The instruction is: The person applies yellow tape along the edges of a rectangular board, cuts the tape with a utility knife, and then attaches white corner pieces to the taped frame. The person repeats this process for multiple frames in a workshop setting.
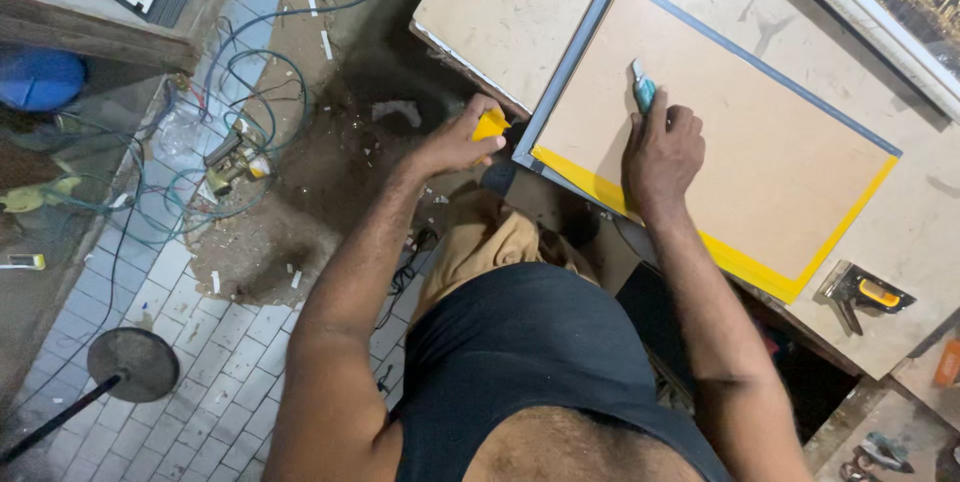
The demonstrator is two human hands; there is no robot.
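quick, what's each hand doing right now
Left hand: closed on a yellow tape piece.
Right hand: closed on a teal utility knife.

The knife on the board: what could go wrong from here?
1. The right hand holds the knife blade-out on the board; a slip could gouge it.
2. The left hand pulls yellow tape just off the corner; it may tear or stick crooked.
3. Cables litter the floor, perhaps a trip hazard.
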